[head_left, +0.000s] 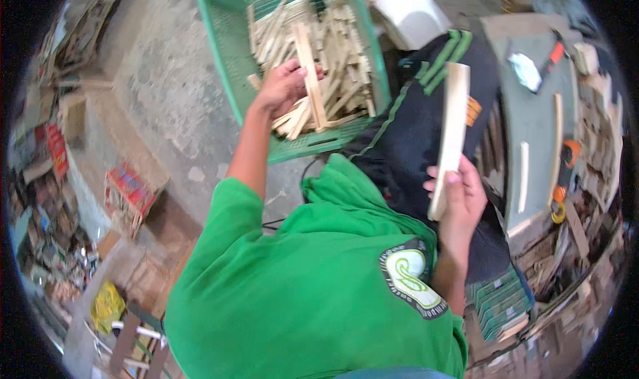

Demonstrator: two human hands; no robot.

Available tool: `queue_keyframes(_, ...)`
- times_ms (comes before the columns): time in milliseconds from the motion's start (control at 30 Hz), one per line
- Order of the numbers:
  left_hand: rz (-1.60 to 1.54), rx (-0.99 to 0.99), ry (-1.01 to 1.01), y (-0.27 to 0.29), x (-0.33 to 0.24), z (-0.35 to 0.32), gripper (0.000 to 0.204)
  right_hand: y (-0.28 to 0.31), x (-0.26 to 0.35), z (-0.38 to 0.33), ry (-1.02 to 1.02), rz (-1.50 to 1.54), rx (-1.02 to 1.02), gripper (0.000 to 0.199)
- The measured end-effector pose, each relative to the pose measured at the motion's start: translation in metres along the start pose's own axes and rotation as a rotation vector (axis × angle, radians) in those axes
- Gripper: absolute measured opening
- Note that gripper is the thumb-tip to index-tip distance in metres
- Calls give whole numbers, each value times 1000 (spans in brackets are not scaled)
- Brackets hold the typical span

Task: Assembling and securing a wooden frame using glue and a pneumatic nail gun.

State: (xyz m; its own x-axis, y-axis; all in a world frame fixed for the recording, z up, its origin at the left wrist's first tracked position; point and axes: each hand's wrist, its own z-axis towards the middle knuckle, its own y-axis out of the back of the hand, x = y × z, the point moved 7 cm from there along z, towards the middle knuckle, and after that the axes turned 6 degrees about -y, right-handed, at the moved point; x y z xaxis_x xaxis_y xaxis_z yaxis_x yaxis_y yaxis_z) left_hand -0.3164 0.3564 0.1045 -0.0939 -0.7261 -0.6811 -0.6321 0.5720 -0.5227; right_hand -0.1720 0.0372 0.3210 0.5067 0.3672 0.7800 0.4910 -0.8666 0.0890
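Observation:
My left hand (287, 89) is over a green plastic crate (229, 73), its fingers closed around a pale wooden slat (308, 69) that stands nearly upright in the view. Beneath it the crate holds many loose wooden slats (346, 66), lying in a jumble. On the right, my right hand (462, 189) grips the lower end of a wider wooden strip (454, 116). That strip points away from me, above my dark trousers (393, 139). The two pieces are well apart.
A grey board (539, 133) on the right bears thin wood strips (524, 176), a red-and-black tool (554, 58) and an orange-and-black tool (568, 159). A white block (411, 13) stands beyond my leg. At left are a red box (130, 189) and a yellow bag (108, 306).

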Motion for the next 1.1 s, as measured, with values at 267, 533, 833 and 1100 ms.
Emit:
queue_keyframes(267,42,489,-103,-208,-62,-33,55,10,15,-9,342,-6,-75,46)
queue_keyframes(533,164,560,-65,-322,-18,-61,39,33,18,-15,281,201,26,34)
queue_keyframes(833,557,584,-289,-374,-6,-69,61,84,-11,-18,250,261,-29,29)
queue_keyframes(1100,512,709,-170,-406,8,-59,63,108,-29,-31,196,242,-79,30)
